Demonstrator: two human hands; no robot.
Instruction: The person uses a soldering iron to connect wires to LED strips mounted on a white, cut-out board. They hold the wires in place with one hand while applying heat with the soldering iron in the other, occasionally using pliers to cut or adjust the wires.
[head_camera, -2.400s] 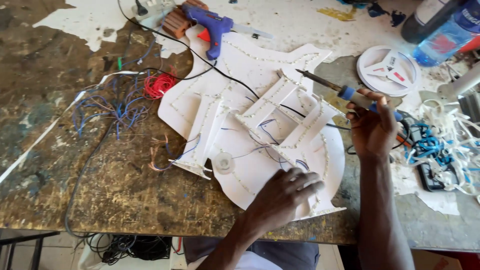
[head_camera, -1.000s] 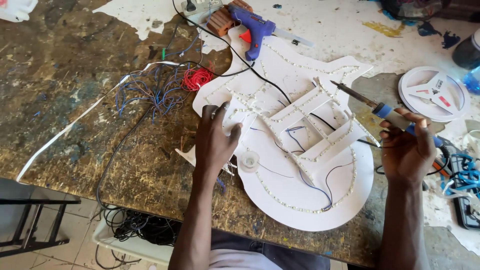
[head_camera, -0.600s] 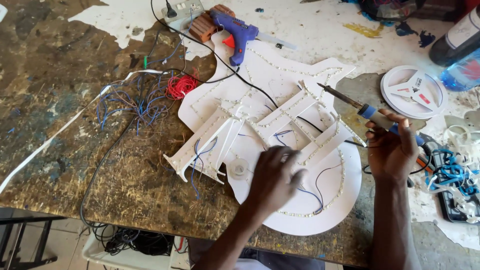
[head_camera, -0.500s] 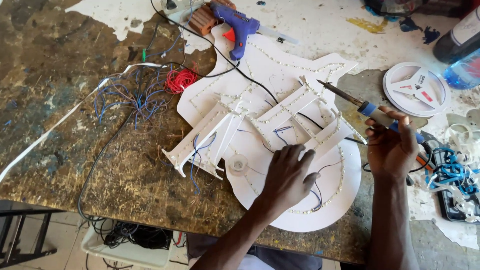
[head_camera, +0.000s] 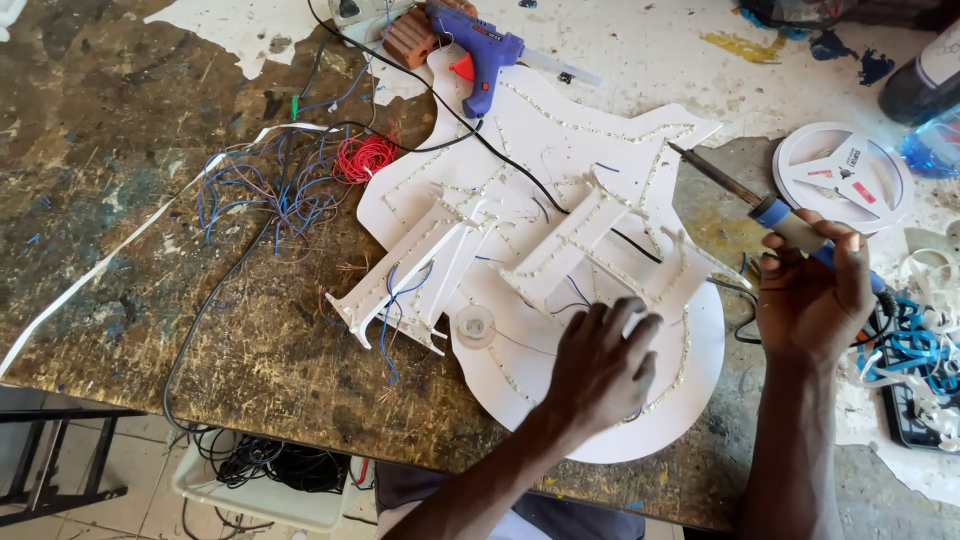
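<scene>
I see a white guitar-shaped board (head_camera: 560, 290) lying flat on the worn tabletop (head_camera: 150, 280), edged with small LED dots and carrying raised white letter pieces and thin wires. The soldering iron (head_camera: 770, 210), blue-handled with a dark metal tip, slants over the board's right edge.

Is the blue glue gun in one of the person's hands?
No, the glue gun lies on the table, and the right hand holds a soldering iron.

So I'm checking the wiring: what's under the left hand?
The left hand lies flat on the white board, near the light strip edging it. Any wires beneath the palm are hidden.
</scene>
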